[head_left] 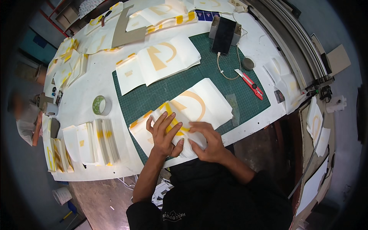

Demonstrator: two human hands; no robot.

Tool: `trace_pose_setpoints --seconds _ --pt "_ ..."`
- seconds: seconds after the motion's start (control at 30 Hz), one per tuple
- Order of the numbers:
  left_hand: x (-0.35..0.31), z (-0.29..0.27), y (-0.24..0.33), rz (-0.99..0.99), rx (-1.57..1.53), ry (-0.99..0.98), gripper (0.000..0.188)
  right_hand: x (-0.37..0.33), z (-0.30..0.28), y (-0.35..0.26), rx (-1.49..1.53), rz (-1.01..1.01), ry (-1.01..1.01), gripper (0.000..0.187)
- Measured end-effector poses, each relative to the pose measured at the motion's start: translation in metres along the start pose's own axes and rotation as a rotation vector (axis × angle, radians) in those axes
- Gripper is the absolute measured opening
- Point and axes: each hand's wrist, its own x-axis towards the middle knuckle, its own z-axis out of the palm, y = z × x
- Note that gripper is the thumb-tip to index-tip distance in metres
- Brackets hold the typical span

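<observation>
Both hands are on a white printed paper sheet [193, 137] with a yellow band, partly folded over near the table's front edge. My left hand [165, 134] lies on it with fingers spread, pressing over the yellow band. My right hand [210, 145] grips the folded part between thumb and bent fingers. Beneath and beyond it, a larger sheet [216, 105] with a pale orange curved print lies on the green cutting mat [134, 111]. Farther back on the mat sits a stack of similar printed sheets [168, 61].
A red utility knife [251, 86] lies on the mat, blade out. Beyond it a phone [224, 36] leans on a box with a cable attached. A tape roll [101, 105] and folded paper stacks [105, 142] are at left. A long metal rail [295, 42] borders the right.
</observation>
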Motion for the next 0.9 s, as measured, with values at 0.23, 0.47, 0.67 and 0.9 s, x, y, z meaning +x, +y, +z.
trace_pose_setpoints --seconds 0.23,0.47,0.67,0.9 --pt "-0.003 -0.003 -0.004 0.061 -0.005 -0.095 0.041 -0.009 -0.021 0.023 0.094 0.190 0.114 0.032" --pt "-0.010 0.002 -0.008 0.040 0.007 -0.020 0.037 0.005 -0.059 0.091 -0.725 0.435 0.206 0.044" --pt "-0.002 0.001 -0.005 0.018 -0.034 -0.047 0.022 -0.001 -0.045 0.089 -0.654 0.336 0.283 0.034" --pt "-0.005 -0.001 -0.005 0.019 -0.018 -0.062 0.023 0.004 -0.046 0.078 -0.469 0.167 0.301 0.022"
